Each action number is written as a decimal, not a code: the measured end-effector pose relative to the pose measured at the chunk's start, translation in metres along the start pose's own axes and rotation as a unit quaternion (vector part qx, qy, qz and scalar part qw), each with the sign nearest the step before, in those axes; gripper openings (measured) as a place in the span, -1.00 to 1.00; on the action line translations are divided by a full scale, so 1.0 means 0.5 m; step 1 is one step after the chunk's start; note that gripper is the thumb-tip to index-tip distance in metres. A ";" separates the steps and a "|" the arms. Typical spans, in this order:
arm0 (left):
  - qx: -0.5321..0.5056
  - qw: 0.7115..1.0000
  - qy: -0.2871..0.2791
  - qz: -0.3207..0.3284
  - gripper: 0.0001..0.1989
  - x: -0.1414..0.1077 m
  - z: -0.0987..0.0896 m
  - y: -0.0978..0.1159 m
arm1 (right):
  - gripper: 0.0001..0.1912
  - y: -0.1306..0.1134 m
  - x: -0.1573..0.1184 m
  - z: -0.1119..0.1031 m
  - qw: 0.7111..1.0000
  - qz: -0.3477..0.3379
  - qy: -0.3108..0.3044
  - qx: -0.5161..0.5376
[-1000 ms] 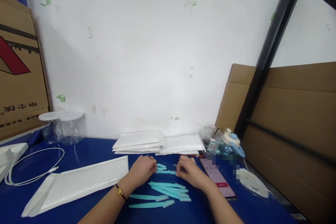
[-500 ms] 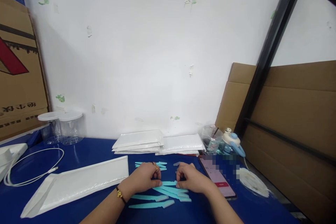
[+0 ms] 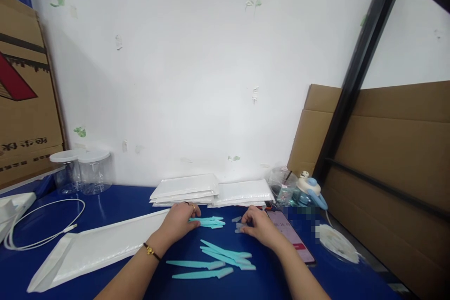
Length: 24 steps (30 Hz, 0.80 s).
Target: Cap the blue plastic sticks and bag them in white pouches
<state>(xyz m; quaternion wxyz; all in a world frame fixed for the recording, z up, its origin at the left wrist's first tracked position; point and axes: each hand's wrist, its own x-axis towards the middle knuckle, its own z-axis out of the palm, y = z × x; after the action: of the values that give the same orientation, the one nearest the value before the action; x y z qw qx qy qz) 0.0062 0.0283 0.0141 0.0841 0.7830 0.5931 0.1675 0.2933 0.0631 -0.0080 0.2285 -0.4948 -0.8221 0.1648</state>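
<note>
Leaving the near sticks (image 3: 230, 258), the left hand (image 3: 180, 220) pinched the far sticks (image 3: 212, 221); the right hand (image 3: 262, 227) curled at clear caps (image 3: 236, 219), grip unclear. Bare desk (image 3: 225, 237) separated the bunches.

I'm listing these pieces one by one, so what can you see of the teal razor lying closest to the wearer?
The nearest teal razor is slim and looks plastic. Its long handle narrows to a tip on the left; the right end widens into a paler, slightly upturned head, too small to tell whether capped. It lies flat on the blue table, whole as far as visible, just nearer than another teal razor and apart from it. Neither hand touches it.
</note>
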 end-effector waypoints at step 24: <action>-0.063 0.997 -0.039 -0.010 -0.84 0.005 0.016 -0.026 | -0.65 -0.022 -0.007 -0.021 0.996 -0.056 -0.064 0.013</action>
<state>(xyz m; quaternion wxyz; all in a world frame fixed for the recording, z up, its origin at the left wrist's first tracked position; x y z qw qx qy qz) -0.0020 0.0350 0.0029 0.1579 0.7761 0.5856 0.1724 0.2922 0.0554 0.0057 0.1910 -0.4332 -0.8593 0.1933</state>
